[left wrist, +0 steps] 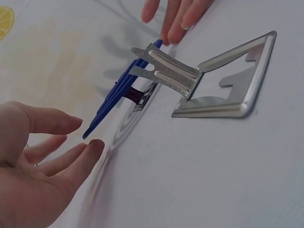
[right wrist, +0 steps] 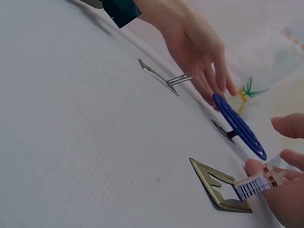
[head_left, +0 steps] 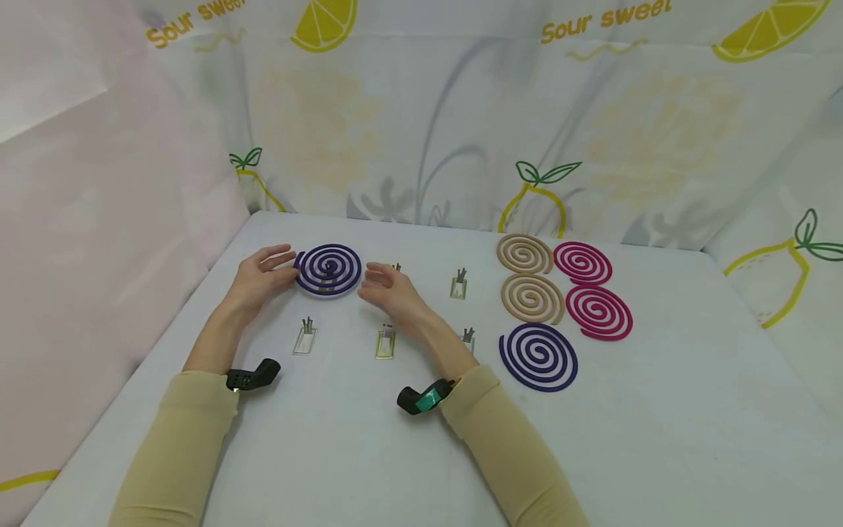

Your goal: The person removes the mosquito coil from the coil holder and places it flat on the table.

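Observation:
A dark blue mosquito coil (head_left: 331, 266) rests raised on a metal coil stand at the table's back left, tilted in both wrist views. To its left is my left hand (head_left: 258, 282), thumb and fingers spread close by its rim; the left wrist view shows a small gap between the fingertips (left wrist: 96, 144) and the coil. My right hand (head_left: 393, 294) hovers on the coil's right side, fingers loosely bent, holding nothing. Below the right hand stands a gold coil stand (head_left: 386, 344); a silver coil stand (head_left: 305, 339) is in front of the coil.
Two beige coils (head_left: 530, 296), two magenta coils (head_left: 598, 310) and another dark blue coil (head_left: 540, 354) lie flat on the right. A further stand (head_left: 459, 285) is right of the right hand; others are partly hidden by that arm. A printed curtain (head_left: 408, 110) hangs behind the table.

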`<state>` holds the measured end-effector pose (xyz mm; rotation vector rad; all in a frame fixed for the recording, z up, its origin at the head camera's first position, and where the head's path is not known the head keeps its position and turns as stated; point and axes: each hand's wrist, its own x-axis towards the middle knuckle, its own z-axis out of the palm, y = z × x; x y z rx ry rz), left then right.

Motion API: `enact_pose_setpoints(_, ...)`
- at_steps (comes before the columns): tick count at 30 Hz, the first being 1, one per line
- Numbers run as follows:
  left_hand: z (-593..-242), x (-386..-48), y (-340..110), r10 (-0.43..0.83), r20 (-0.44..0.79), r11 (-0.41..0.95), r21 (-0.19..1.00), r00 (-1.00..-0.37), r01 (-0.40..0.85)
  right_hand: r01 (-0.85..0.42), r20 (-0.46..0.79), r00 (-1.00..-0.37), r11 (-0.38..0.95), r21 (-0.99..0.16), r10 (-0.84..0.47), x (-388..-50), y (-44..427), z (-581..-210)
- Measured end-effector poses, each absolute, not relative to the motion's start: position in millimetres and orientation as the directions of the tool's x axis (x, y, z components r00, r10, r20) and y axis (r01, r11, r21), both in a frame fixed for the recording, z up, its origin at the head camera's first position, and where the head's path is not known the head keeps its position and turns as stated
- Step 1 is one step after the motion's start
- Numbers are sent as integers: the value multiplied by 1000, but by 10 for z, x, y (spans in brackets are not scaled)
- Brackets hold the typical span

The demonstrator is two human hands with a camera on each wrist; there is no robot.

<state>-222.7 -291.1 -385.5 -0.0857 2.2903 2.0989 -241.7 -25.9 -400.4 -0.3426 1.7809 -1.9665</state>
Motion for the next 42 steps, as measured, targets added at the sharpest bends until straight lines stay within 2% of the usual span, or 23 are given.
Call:
enact_pose_setpoints(7,-3872,-2255,-2924,-8,-82,113,990,-997,-83,212,-114,-841,-128,-969,-529,-2423,-252,-4040)
enact_pose_setpoints(23,-3845,-2259,-2897,-13,-142,7,990,-990,-142,269,-119,-828,-203,-941,-548,-2425,-224,-4044)
enact_pose_setpoints(42,-3827,-2264,-2919,-11,-167,-156,974,-986,-163,276,-107,-855,-270,-922,-507,-2443,-225,-4036)
